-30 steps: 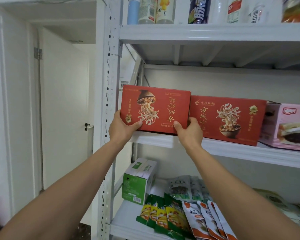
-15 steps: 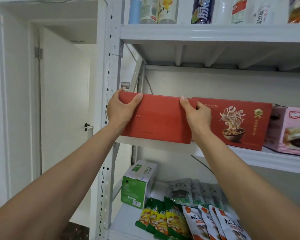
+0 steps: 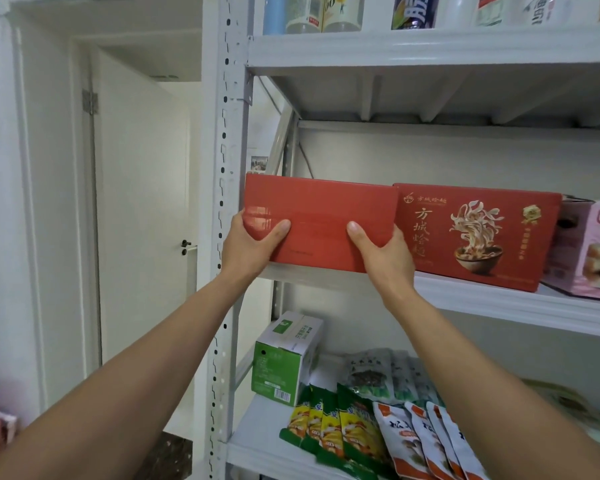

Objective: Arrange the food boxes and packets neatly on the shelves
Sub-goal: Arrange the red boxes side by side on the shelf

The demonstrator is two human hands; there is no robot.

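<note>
Red cardboard box (image 3: 319,216), plain face outward: held at the left end of the white metal middle shelf (image 3: 499,306), lower edge near the shelf's front edge; whether it rests there cannot be told. Left hand (image 3: 250,247) grips its lower left corner and right hand (image 3: 385,258) its lower right, fingers (image 3: 279,227) clasping the box. The right side meets a matching red box (image 3: 478,237) printed with a noodle bowl. Step in hand: seating this box. Next move, by judgement: set it down level with its neighbour, flush to the front edge, then let go.
</note>
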